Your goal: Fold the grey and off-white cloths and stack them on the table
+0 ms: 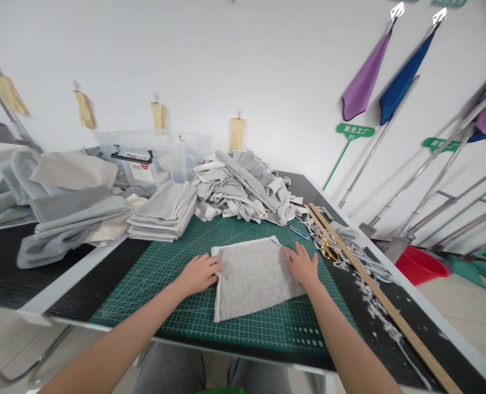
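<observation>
A grey rectangular cloth piece [252, 276] lies flat on the green cutting mat [173, 257]. My left hand [200, 273] rests on the cloth's left edge with its fingers curled against the fabric. My right hand [303, 266] lies flat on the cloth's right edge, fingers spread. Neither hand lifts the cloth off the mat.
A folded stack of grey cloths [163, 218] and a loose heap of scraps [243, 186] lie behind the mat. Yellow-handled scissors [329, 250], a long wooden ruler [374, 290] and fabric trimmings lie to the right. A clear storage box [148, 158] stands at the back; a red bucket [420, 265] sits on the floor.
</observation>
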{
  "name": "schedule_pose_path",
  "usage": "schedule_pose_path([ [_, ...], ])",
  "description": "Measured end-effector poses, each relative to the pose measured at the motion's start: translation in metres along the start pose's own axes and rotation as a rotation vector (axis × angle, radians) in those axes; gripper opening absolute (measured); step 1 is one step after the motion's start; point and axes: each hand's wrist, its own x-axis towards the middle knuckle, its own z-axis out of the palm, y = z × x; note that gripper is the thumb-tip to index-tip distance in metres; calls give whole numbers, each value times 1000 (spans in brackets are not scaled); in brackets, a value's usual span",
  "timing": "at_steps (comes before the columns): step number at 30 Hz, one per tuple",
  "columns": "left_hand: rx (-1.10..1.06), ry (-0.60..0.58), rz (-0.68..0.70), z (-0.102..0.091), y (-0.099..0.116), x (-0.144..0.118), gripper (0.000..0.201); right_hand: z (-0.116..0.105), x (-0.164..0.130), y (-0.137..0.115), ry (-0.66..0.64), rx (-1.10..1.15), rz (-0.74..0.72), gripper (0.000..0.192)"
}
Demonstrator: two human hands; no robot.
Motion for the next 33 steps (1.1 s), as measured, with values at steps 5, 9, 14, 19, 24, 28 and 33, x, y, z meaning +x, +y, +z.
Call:
schedule_pose_path([
  [5, 121, 38, -180, 11, 39, 6, 21, -27, -47, -41, -84, 213, -238, 41],
  [9, 94, 16, -287, 15, 61, 5, 23, -32, -110, -74, -270, 403, -546, 65],
  [14, 36, -65, -346, 14, 85, -7, 26, -14, -147, -93, -110, 421, -247, 50],
  [19, -49, -81, -239, 3, 100, -20, 22, -9, -148, -83, 33, 714, -118, 26],
  [24, -32, 67, -133, -11, 92, -25, 11, -5, -146, -68, 37, 1242, 21, 18],
  [28, -146, 136, -48, -9, 71, -32, 20, -6, -149, -58, -14, 1391, 50, 18],
  [33, -462, 79, -41, -13, 53, -48, 19, -15, -155, -45, -58, 1413, 18, 20],
])
